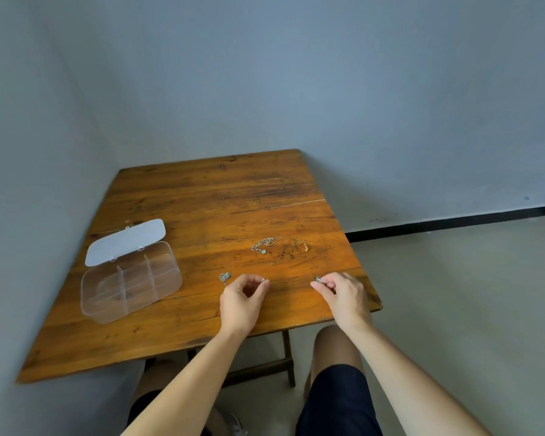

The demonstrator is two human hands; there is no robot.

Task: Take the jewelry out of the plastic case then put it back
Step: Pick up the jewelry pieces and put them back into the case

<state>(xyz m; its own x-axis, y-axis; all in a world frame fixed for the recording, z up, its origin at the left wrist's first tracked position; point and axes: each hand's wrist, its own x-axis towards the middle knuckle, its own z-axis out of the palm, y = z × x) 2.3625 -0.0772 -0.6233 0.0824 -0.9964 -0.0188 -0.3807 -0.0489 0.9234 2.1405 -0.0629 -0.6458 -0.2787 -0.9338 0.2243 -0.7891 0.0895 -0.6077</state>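
Both hands hover over the tabletop's (202, 196) near edge, each pinching a small silver piece at the fingertips: left hand (241, 298) near the middle, right hand (343, 294) by the right edge. What links the two pieces is too fine to make out. Left to right: open clear case (131, 280) near the left edge, compartments apparently bare; silver clump (224, 276) just beside the left hand; silver chain (265, 244); gold chain (303, 244).
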